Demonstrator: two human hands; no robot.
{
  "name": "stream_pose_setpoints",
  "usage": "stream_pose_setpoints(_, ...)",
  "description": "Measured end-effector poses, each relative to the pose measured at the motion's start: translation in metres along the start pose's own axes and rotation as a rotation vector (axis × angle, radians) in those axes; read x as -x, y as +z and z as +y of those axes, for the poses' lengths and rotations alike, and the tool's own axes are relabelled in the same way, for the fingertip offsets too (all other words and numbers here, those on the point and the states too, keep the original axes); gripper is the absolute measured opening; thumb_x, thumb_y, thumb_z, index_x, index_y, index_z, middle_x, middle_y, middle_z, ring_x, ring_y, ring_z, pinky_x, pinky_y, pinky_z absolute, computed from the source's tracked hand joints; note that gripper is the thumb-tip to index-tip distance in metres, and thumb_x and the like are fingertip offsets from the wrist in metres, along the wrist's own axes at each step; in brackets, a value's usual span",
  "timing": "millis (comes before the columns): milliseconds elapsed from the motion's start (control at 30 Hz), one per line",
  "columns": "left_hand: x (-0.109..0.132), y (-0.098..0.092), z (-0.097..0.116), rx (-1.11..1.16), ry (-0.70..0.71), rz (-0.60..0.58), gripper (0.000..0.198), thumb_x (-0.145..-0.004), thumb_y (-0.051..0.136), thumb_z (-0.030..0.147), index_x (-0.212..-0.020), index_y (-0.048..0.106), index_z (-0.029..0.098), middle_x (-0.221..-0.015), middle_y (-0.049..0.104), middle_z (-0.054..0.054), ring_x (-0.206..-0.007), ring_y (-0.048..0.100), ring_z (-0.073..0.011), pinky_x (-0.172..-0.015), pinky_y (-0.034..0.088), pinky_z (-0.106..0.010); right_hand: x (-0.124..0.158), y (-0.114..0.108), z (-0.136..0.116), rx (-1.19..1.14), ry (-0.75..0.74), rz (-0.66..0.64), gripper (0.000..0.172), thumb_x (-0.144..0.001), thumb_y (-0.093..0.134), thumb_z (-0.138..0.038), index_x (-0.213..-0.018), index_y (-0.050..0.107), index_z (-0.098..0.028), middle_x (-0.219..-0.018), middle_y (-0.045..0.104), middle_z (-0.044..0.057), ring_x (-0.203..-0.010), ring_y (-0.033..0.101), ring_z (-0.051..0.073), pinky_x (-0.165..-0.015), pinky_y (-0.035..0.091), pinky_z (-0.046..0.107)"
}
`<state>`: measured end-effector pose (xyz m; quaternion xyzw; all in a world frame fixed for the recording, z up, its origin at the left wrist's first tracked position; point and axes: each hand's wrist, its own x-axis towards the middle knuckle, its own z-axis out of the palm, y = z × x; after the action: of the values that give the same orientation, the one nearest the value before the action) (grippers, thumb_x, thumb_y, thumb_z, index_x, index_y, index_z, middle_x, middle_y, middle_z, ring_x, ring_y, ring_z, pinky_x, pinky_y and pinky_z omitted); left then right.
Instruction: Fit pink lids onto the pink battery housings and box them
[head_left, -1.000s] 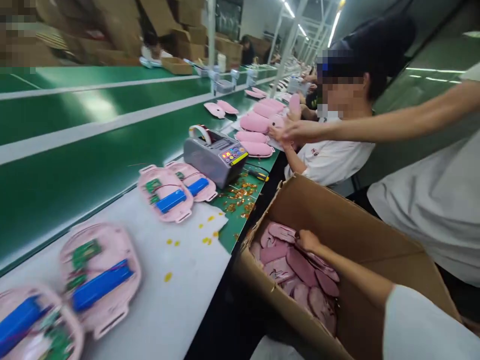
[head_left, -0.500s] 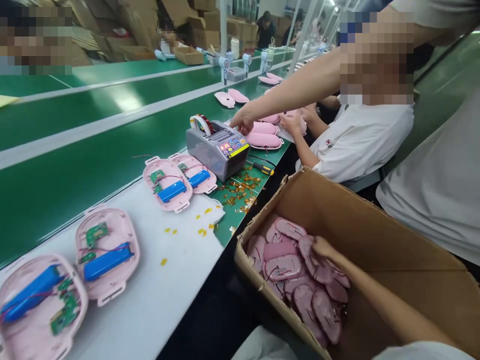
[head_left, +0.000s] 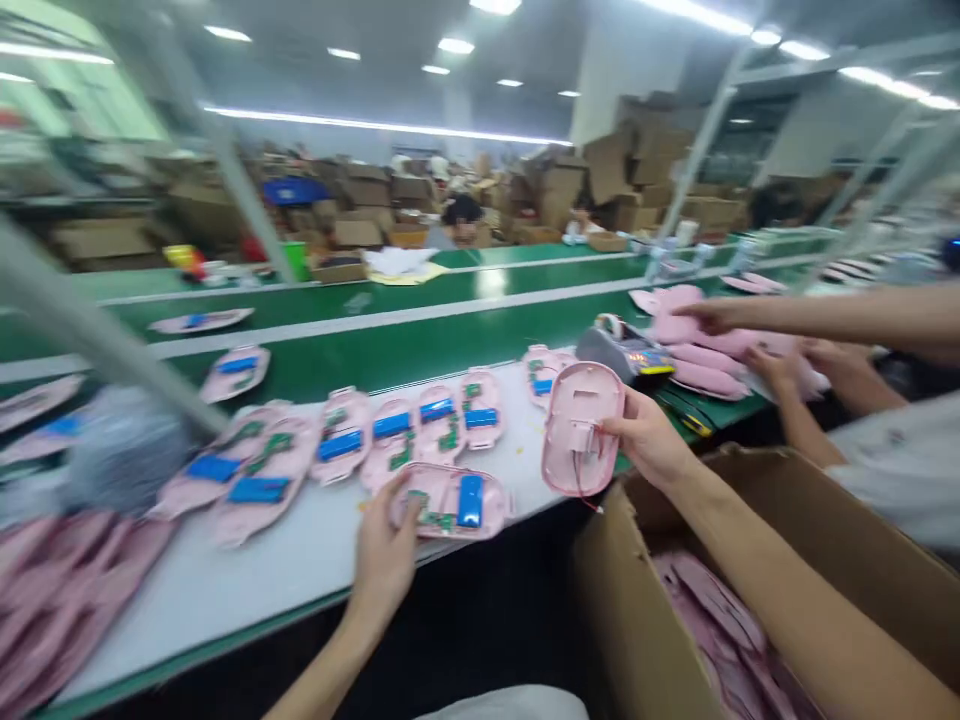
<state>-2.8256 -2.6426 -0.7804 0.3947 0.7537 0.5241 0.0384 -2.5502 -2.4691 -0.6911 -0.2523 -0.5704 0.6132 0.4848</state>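
My left hand (head_left: 388,535) grips the left end of a pink plastic shell (head_left: 491,497) at the front edge of the white mat. Inside that shell are a blue battery and green circuit boards. Raised over the mat's right end, my right hand (head_left: 651,437) pinches a pink cover (head_left: 583,390) by its right side. The cover's inner face is toward me, with a small white part and thin red wires dangling below. Several more open shells with a battery and boards, such as one pink half (head_left: 343,437), lie behind my left hand.
To my right stands a cardboard box (head_left: 637,590) with pink covers inside. Behind my right hand are a tape dispenser (head_left: 626,355) and a screwdriver (head_left: 697,425). A co-worker's arms (head_left: 847,310) reach over pink shells. Stacked pink pieces (head_left: 75,600) lie at left.
The view has swung left and up. My right hand, earlier down in the box among the covers, now holds one above the table. My left hand has come into view on a shell.
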Motion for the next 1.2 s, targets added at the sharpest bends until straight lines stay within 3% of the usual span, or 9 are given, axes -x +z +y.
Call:
stream_pose_setpoints(133,0.016,-0.004,-0.020,-0.359,0.240,0.096,0.024,-0.092,0.050,0.032,-0.092,0.071,0.023,-0.124,0.057,-0.012,-0.107,0.061,-0.0310,-0.082,0.056,-0.045,-0.031,0.096,0.057,-0.051,0.150,-0.050,0.044,-0.051,0.069,-0.014,-0.094,0.062,-0.019,-0.079,0.067,-0.002,-0.067,0.058,0.014,-0.058,0.045,0.024)
stream_pose_setpoints(233,0.020,-0.010,-0.040,-0.390,0.581,0.193,0.022,-0.091,0.052,0.016,-0.097,0.071,0.023,-0.121,0.060,-0.012,-0.114,0.057,-0.0294,-0.091,0.053,-0.044,-0.029,0.122,0.094,-0.089,0.260,-0.008,0.039,-0.052,0.066,-0.016,-0.091,0.062,-0.018,-0.075,0.065,-0.002,-0.063,0.056,0.013,-0.055,0.044,0.023)
stream_pose_setpoints(300,0.019,-0.013,-0.052,-0.281,0.722,0.110,0.027,-0.091,0.050,0.011,-0.105,0.069,0.023,-0.101,0.068,-0.008,-0.099,0.063,-0.0227,-0.089,0.054,-0.039,-0.022,0.120,0.110,-0.072,0.316,0.054,0.034,-0.057,0.067,-0.021,-0.090,0.062,-0.019,-0.076,0.065,-0.001,-0.063,0.056,0.013,-0.056,0.047,0.024)
stream_pose_setpoints(467,0.008,-0.019,-0.059,0.129,0.288,-0.103,0.019,-0.090,0.058,0.025,-0.102,0.071,0.024,-0.090,0.073,-0.004,-0.084,0.067,-0.0198,-0.076,0.056,-0.033,-0.015,0.096,0.107,0.212,0.357,0.058,0.039,-0.063,0.075,-0.037,-0.095,0.062,-0.019,-0.081,0.067,0.001,-0.066,0.060,0.016,-0.056,0.052,0.027)
stream_pose_setpoints(600,0.002,-0.026,-0.047,0.406,-0.041,-0.175,0.021,-0.089,0.059,0.034,-0.098,0.072,0.020,-0.081,0.072,-0.004,-0.072,0.067,-0.0179,-0.070,0.055,-0.030,-0.022,0.106,0.093,0.150,0.201,0.040,0.046,-0.063,0.080,-0.039,-0.099,0.057,-0.022,-0.089,0.066,0.001,-0.071,0.062,0.016,-0.057,0.056,0.029)
stream_pose_setpoints(800,-0.005,-0.016,-0.047,0.299,0.280,0.129,0.019,-0.091,0.057,0.031,-0.096,0.074,0.024,-0.097,0.055,-0.005,-0.078,0.061,-0.0140,-0.070,0.052,-0.028,-0.010,0.149,0.101,0.104,0.122,-0.136,0.040,-0.071,0.077,-0.037,-0.100,0.055,-0.022,-0.093,0.065,0.001,-0.078,0.062,0.015,-0.063,0.057,0.027)
stream_pose_setpoints(933,-0.008,-0.005,-0.052,0.262,0.319,0.277,0.013,-0.088,0.062,0.028,-0.091,0.074,0.027,-0.112,0.047,-0.006,-0.084,0.055,-0.0142,-0.073,0.054,-0.031,0.003,0.149,0.108,0.074,0.119,-0.130,0.039,-0.072,0.077,-0.036,-0.101,0.055,-0.024,-0.097,0.064,0.000,-0.081,0.062,0.015,-0.068,0.056,0.027)
stream_pose_setpoints(1100,-0.009,-0.004,-0.044,0.448,0.281,0.244,0.007,-0.084,0.068,0.027,-0.083,0.073,0.022,-0.119,0.058,-0.006,-0.099,0.061,-0.0188,-0.090,0.053,-0.036,0.006,0.140,0.110,0.048,0.141,-0.133,0.043,-0.072,0.076,-0.035,-0.109,0.055,-0.027,-0.110,0.063,0.002,-0.094,0.063,0.018,-0.078,0.056,0.033)
stream_pose_setpoints(1200,-0.012,-0.008,-0.039,0.608,0.082,0.105,0.025,-0.078,0.073,0.032,-0.099,0.065,0.022,-0.096,0.068,-0.004,-0.084,0.067,-0.0188,-0.076,0.057,-0.032,0.007,0.138,0.112,0.053,0.119,-0.122,0.045,-0.073,0.075,-0.037,-0.111,0.055,-0.028,-0.113,0.063,0.002,-0.098,0.063,0.020,-0.082,0.055,0.036)
